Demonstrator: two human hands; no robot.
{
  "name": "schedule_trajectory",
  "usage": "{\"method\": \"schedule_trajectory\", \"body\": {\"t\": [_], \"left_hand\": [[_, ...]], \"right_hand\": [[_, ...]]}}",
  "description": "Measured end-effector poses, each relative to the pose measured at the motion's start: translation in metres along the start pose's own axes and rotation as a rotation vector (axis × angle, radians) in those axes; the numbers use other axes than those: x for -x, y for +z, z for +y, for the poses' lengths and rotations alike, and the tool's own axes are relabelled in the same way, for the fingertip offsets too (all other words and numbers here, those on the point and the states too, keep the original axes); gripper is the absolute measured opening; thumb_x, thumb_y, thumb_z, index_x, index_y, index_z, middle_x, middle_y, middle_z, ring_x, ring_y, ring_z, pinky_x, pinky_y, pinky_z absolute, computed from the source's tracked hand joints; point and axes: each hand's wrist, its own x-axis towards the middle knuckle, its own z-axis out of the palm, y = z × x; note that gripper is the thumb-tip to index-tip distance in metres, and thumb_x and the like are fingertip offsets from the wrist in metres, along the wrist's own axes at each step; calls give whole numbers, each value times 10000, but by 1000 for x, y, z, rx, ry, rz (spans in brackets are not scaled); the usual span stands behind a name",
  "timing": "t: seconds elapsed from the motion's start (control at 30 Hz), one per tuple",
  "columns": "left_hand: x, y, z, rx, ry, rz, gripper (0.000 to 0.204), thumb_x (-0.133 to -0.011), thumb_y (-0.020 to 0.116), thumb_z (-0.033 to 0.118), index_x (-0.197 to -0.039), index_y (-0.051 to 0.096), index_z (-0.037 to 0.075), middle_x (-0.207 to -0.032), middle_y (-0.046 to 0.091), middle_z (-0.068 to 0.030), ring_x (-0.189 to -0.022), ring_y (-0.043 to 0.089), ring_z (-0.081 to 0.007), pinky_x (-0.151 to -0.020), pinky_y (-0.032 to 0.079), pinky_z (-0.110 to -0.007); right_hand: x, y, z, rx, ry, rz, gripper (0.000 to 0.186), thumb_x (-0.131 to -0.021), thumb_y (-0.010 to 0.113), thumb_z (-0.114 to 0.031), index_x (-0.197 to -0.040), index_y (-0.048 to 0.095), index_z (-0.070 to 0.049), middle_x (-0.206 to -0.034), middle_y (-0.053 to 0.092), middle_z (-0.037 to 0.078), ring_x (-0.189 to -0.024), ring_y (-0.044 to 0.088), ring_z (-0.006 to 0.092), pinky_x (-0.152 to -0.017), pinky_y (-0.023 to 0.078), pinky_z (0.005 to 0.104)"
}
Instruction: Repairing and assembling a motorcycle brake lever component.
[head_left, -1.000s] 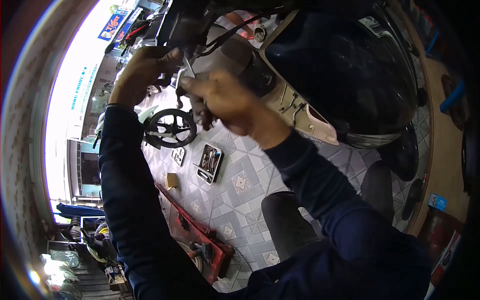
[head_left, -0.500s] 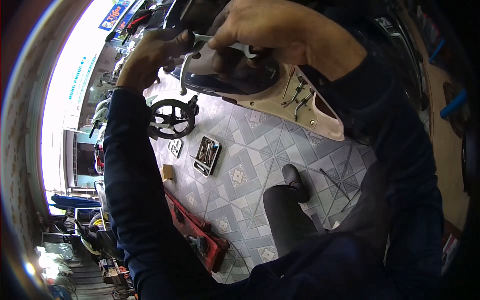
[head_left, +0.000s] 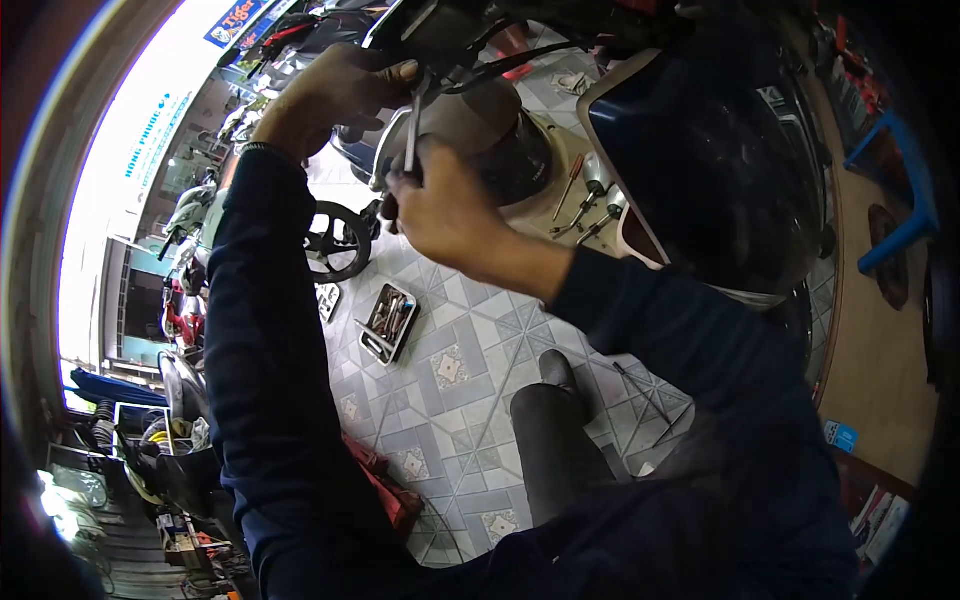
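A: Below the dark handlebar assembly [head_left: 540, 20], how was the right hand [head_left: 450, 205] set?

B: Its fingers were curled closed around the lower end of a silvery wrench [head_left: 413, 135]. The wrench stood nearly vertical in the view, with its upper end at the underside of the assembly. Slight blur covered the fingertips.

A: And the left hand [head_left: 340, 92]?

B: It was raised to the left of the wrench, fingers bent, with the thumb tip just beside the tool's upper end. Whether it pinched anything could not be told.

A: What lay behind the hands?

B: The scooter's grey-brown seat [head_left: 478, 115]. To the right of the seat, a screwdriver [head_left: 572, 180] and two stalked parts with silvery heads [head_left: 597, 172] rested on the beige floorboard [head_left: 545, 205], beside the dark front panel [head_left: 700, 160].

A: And farther out?

B: A tray of tools [head_left: 390, 325] sat on the tiled floor [head_left: 480, 340]. A spoked black wheel [head_left: 338, 262] was located near the tray, partly hidden by the left sleeve [head_left: 265, 270]. A blue stool [head_left: 905, 205] stood at the far right.
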Motion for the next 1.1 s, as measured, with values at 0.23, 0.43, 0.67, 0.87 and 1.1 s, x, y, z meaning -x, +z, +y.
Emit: {"method": "schedule_trajectory", "body": {"t": [0.23, 0.43, 0.67, 0.87, 1.1], "left_hand": [[4, -1, -15, -133, 109, 75, 421, -962, 651, 405, -984, 717, -11, -741, 694, -59, -603, 583, -115, -516, 457, -281], [-8, 9, 10, -29, 47, -39, 433, -952, 672, 369, -1072, 679, -46, -805, 687, -70, -646, 583, -122, -532, 447, -284], [7, -14, 9, -174, -30, -8, 417, -959, 669, 342, -1038, 667, -68, -805, 695, -81, -665, 627, -132, -526, 465, -281], [-9, -17, 8, -251, 67, -68, 393, -970, 658, 306, -1031, 664, -82, -829, 709, -107, -706, 659, -150, -565, 506, -314], [12, -23, 15, -304, -46, 26, 361, -960, 664, 302, -1006, 678, -55, -849, 719, -100, -701, 656, -146, -591, 515, -317]], "right_hand": [[-23, -68, -40, -899, 490, -446, 150, -906, 647, -107, -955, 640, 34, -786, 661, 130, -693, 645, 200, -641, 482, 339], [-17, 24, 27, -644, 283, -252, 157, -937, 602, -85, -996, 655, 50, -697, 628, 92, -597, 601, 172, -584, 505, 332], [-19, -64, -21, -1078, 400, -592, 167, -955, 575, -103, -943, 672, 32, -624, 569, 54, -518, 511, 134, -554, 490, 327], [-11, 19, -8, -439, 128, -243, 192, -984, 547, -148, -926, 628, 16, -610, 555, 38, -543, 555, 138, -605, 516, 315], [-27, -57, -26, -1269, 469, -772, 192, -981, 553, -147, -877, 600, 7, -702, 629, 91, -605, 614, 172, -590, 515, 327]]}}
